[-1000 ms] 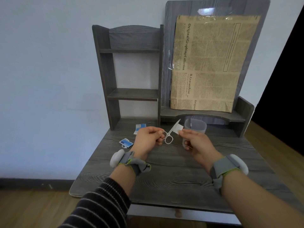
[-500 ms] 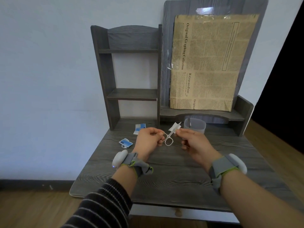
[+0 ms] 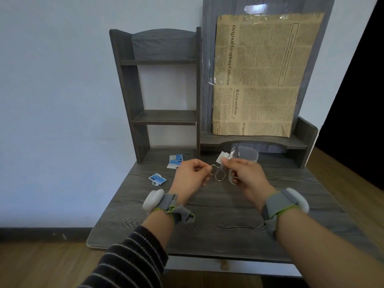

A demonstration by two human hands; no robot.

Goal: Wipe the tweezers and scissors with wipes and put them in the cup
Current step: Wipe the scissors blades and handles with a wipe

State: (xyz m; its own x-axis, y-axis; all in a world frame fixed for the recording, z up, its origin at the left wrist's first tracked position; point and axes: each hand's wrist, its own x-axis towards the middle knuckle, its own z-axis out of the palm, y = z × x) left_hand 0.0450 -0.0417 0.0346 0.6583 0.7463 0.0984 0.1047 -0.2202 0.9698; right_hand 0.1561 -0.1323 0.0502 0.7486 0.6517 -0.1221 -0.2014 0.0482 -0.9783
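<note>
I am pinching a handle loop of the scissors [image 3: 218, 172] with my left hand [image 3: 190, 177], above the tabletop [image 3: 218, 221], while my right hand [image 3: 248, 176] is pinching the wipe [image 3: 223, 159] around the blades. Dropping them into the cup [image 3: 247, 157] just behind is still ahead; I cannot see the tweezers.

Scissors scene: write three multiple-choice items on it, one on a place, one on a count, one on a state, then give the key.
1. Where is the cup?
A. on the desk, behind the right hand
B. on the upper shelf
C. on the floor

2. How many finger rings show on the scissors?
A. one
B. two
C. four

3. What is the right hand doing?
A. resting flat
B. pinching a white wipe on the blades
C. lifting the cup

Key: A, the cup stands on the desk past the knuckles; B, two loops show near the left hand; B, the wipe is folded over the blades.
</note>
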